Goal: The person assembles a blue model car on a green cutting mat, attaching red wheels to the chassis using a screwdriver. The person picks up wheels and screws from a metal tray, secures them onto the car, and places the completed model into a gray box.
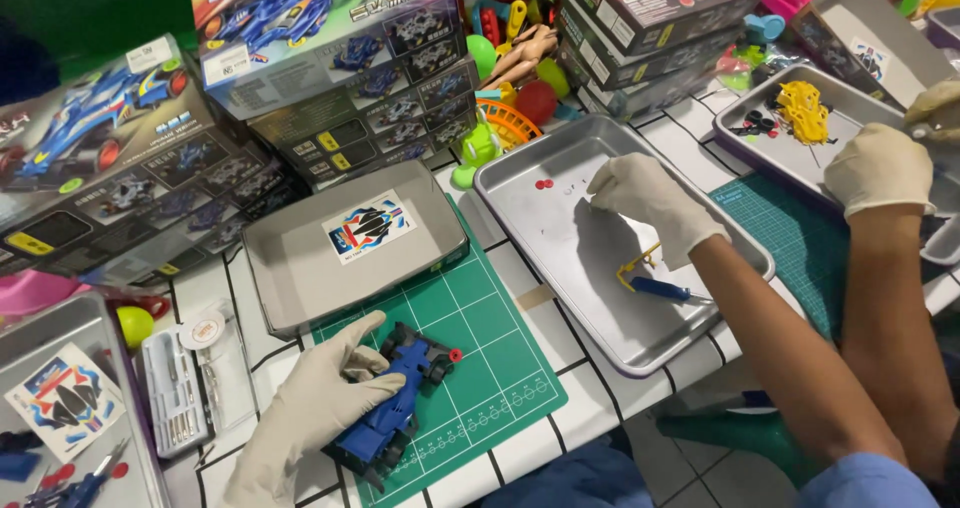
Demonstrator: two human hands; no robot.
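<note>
Left hand [315,408], white rubbery glove, grasping blue plastic toy car [392,408] on gridded green mat [480,368]. Right hand [650,203], gloved, fingertips down in shiny metal tray [520,183], grip unclear. Another person's gloved hand [880,168] at far tray [740,118].

toy car [392,403] on cutting mat [480,353] | lid [350,243] behind | tray [600,238] right | boxes [340,63] behind
</note>
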